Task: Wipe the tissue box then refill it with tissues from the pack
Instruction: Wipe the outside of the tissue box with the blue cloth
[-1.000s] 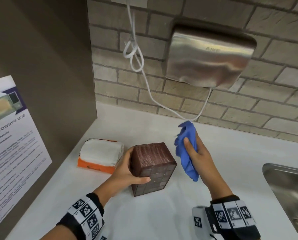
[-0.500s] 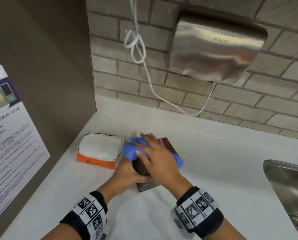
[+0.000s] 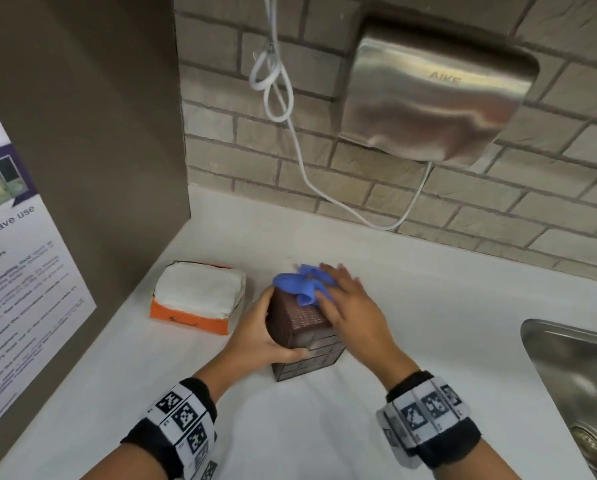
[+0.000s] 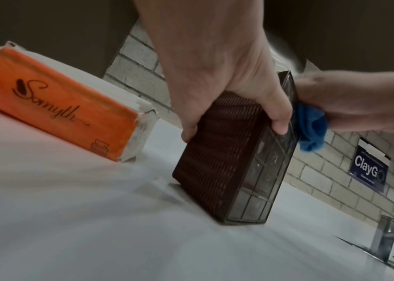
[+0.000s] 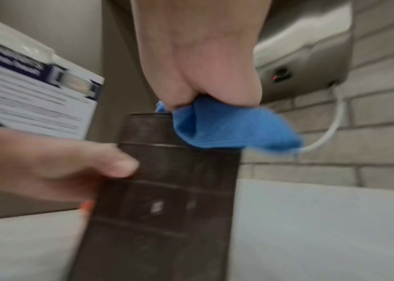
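Observation:
A dark brown woven-look tissue box [image 3: 302,325] [image 4: 220,157] [image 5: 167,190] stands on end on the white counter [image 3: 411,306]. My left hand [image 3: 260,325] [image 4: 215,76] grips it from the left, thumb on the near face and fingers round the far side. My right hand [image 3: 354,306] [image 5: 203,57] lies flat on a crumpled blue cloth [image 3: 295,284] [image 4: 311,129] [image 5: 227,129], pressing it on the box's top end; the hand is motion-blurred. An orange tissue pack [image 3: 200,294] [image 4: 54,106] with white tissues showing lies just left of the box.
A steel sink [image 3: 567,375] sits at the right, its tap [image 4: 383,233] seen from the left wrist. A steel hand dryer [image 3: 435,98] and its white cable [image 3: 290,150] hang on the brick wall. A brown panel with a poster [image 3: 20,271] closes the left side.
My right hand came down with the blue cloth from beside the box onto its top, then slid from the left edge toward the right. My left hand kept its grip.

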